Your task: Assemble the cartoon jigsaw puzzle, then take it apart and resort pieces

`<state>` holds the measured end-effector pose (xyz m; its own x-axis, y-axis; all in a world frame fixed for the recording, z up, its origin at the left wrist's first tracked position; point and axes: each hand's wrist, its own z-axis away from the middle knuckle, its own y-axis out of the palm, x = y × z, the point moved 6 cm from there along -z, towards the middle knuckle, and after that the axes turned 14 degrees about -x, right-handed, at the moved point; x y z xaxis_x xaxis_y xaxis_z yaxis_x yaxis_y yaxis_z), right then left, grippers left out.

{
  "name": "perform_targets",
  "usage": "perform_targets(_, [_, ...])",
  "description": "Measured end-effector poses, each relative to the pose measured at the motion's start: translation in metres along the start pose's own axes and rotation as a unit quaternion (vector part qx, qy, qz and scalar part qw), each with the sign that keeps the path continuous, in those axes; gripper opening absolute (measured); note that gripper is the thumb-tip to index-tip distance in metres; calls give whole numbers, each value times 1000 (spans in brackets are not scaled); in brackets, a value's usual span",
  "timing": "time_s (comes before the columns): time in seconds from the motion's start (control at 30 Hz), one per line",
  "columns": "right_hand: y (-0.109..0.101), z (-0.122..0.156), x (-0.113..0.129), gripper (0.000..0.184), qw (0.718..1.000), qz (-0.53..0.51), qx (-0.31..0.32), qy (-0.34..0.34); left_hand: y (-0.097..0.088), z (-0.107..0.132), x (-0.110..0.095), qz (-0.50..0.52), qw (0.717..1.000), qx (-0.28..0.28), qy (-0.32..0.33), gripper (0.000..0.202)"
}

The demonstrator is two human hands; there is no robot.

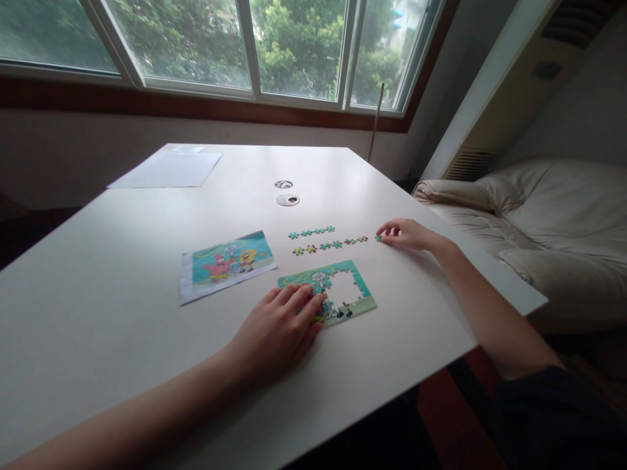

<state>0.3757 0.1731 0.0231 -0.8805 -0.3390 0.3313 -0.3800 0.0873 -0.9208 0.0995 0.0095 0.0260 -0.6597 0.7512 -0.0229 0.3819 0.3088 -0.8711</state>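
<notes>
My left hand [284, 320] rests on the left part of a partly assembled jigsaw puzzle [363, 304], fingers laid out over it and covering some of its picture. An unfilled gap with a jagged edge shows in the right half of the puzzle. Farther right, my right hand [407, 234] pinches a small green puzzle piece [379, 238] at the table surface, by the end of a row of loose puzzle pieces [337, 245]. Behind that row lies a shorter row of teal pieces [306, 233]. Left of the puzzle is a paper sheet with a printed cartoon picture [230, 262].
The white table [122, 294] has two round cable holes [288, 200] toward its far side. White paper [166, 171] lies at the far left corner. A cream leather sofa [553, 215] stands beyond the right edge, and windows [298, 52] line the far wall.
</notes>
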Motion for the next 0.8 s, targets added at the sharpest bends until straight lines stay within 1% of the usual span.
perform_targets(0.1, [1,0,1,29,1000,5,-6,14,0,-1,0,3,1000,-9,1,34])
perform_targets(0.2, [1,0,3,29,999,13,-8,28,1,-1,1,2,1000,-5,1,35])
perform_targets(0.33, [2,2,5,33,999,31,16,30,1,0,1,1,1000,0,-1,35])
perform_targets(0.4, [0,2,5,34,999,33,16,33,1,0,1,2,1000,0,-1,34])
perform_targets(0.53, [-4,2,2,31,1000,5,-4,30,1,1,2,0,1000,2,-2,34])
perform_targets(0.67, [1,2,1,39,998,-46,27,23,0,1,1,5,1000,-2,-1,34])
perform_targets(0.8, [8,2,0,36,997,-64,45,25,-1,0,1,0,1000,-3,-3,34])
